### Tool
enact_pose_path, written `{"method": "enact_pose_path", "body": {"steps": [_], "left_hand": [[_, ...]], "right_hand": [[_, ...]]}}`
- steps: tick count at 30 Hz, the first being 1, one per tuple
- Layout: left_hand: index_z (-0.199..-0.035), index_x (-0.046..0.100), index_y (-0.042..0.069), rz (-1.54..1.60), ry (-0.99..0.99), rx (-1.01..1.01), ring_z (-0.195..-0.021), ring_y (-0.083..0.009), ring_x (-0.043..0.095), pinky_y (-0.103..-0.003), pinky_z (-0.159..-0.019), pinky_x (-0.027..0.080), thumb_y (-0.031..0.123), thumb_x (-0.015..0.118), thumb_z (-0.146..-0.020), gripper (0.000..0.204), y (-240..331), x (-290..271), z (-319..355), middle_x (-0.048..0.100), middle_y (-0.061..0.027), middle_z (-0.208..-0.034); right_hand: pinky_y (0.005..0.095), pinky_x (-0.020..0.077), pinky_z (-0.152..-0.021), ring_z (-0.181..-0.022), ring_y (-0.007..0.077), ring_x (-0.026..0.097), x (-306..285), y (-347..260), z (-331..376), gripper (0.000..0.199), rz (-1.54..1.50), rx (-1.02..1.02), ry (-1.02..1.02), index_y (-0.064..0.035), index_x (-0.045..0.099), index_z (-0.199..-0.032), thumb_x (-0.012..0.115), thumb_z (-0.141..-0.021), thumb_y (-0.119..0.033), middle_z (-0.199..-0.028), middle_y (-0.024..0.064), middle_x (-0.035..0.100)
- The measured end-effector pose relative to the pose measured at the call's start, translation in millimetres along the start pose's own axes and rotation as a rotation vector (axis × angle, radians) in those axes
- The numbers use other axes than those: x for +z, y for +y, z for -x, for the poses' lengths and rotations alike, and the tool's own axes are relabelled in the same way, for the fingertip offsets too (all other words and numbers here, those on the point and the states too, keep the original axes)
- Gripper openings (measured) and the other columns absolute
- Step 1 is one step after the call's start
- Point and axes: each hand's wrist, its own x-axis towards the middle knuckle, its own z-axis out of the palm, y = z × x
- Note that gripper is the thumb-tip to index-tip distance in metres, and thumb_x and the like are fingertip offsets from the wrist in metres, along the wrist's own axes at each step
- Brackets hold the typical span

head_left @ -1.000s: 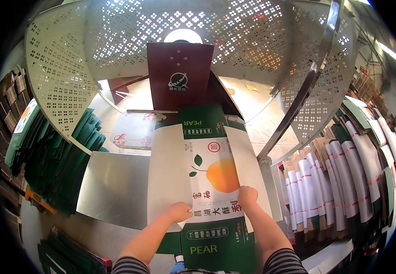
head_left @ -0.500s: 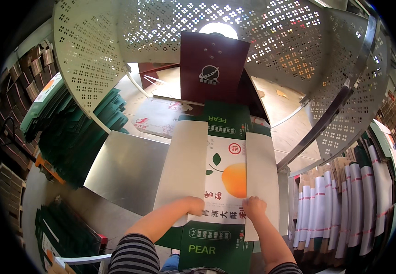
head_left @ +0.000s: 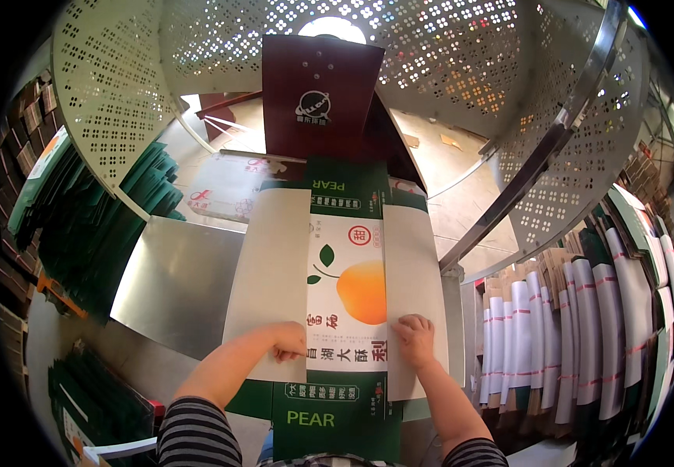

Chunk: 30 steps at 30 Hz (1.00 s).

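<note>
A flat, unfolded carton blank (head_left: 348,296) lies on the metal work surface (head_left: 169,280). It is white with green ends and carries a picture of an orange-yellow fruit with a green leaf. Its two plain side flaps are folded inward over the printed face. My left hand (head_left: 286,341) presses on the near end of the left flap, fingers curled. Over on the right flap, my right hand (head_left: 414,336) lies near the bottom edge with its fingers spread flat. A dark red panel (head_left: 317,97) stands upright beyond the carton's far end.
Perforated metal guards (head_left: 119,93) arch over the machine ahead. Stacks of green flat cartons (head_left: 111,226) stand at the left. Bundled white and brown carton blanks (head_left: 578,335) stand on edge at the right. More flat cartons (head_left: 224,194) lie beyond the work surface.
The view has shifted, so the carton sits a little more to the right. Both hands stay on the carton's near end; the left hand has curled tighter on the left flap.
</note>
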Motion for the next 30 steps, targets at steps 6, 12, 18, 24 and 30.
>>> {"method": "enact_pose_path", "body": {"steps": [6, 12, 18, 24, 30], "left_hand": [[-0.084, 0.047, 0.003, 1.013, 0.473, 0.644, -0.057, -0.019, 0.053, -0.032, -0.053, 0.045, 0.003, 0.045, -0.07, 0.014, -45, 12, -7, 0.05, -0.008, -0.063], [-0.116, 0.019, 0.011, 1.629, 1.127, 0.959, -0.066, -0.0216, 0.052, -0.034, -0.056, 0.045, -0.002, 0.042, -0.072, 0.051, -35, 28, -23, 0.046, -0.0087, -0.081], [-0.119, 0.006, 0.008, 1.219, 1.034, 0.287, -0.052, -0.0211, 0.052, -0.028, -0.045, 0.044, 0.003, 0.045, -0.072, 0.062, -20, 3, 0, 0.047, -0.012, -0.069], [-0.115, 0.023, 0.007, -0.043, 1.008, -0.25, -0.068, -0.0261, 0.052, -0.04, -0.06, 0.041, 0.021, 0.052, -0.067, 0.058, -24, -27, -3, 0.052, -0.0149, -0.074], [-0.117, 0.022, 0.013, -0.537, 1.081, -0.401, -0.105, -0.0296, 0.03, -0.047, -0.085, 0.022, 0.044, 0.061, -0.053, 0.082, -10, -40, 30, 0.026, -0.0147, -0.117]], "right_hand": [[0.0428, 0.0254, -0.082, -0.097, 0.0256, 0.037, 18, -14, 9, 0.035, 0.046, 0.21, 0.092, -0.0084, 0.046, -0.096, 0.049, -0.061, -0.008, -0.102, 0.0093, 0.042], [0.046, 0.0229, -0.083, -0.099, 0.0262, 0.036, 16, -14, 7, 0.034, 0.234, 0.228, 0.021, -0.0077, 0.047, -0.098, 0.047, -0.064, -0.013, -0.107, 0.0096, 0.041], [0.0348, 0.0367, -0.071, -0.079, 0.0256, 0.048, 8, 23, -6, 0.024, 0.014, 0.198, 0.057, -0.006, 0.051, -0.086, 0.051, -0.063, -0.008, -0.095, 0.0088, 0.048], [0.0344, 0.0367, -0.071, -0.085, 0.0268, 0.045, 6, 37, -24, 0.036, -0.057, 0.412, 0.092, -0.0065, 0.047, -0.094, 0.058, -0.062, -0.016, -0.097, 0.0106, 0.045], [0.0401, 0.0288, -0.082, -0.103, 0.0275, 0.033, -2, 47, -32, 0.086, 0.099, 0.861, 0.112, -0.0078, 0.027, -0.115, 0.066, -0.046, -0.043, -0.109, 0.0148, 0.037]]}}
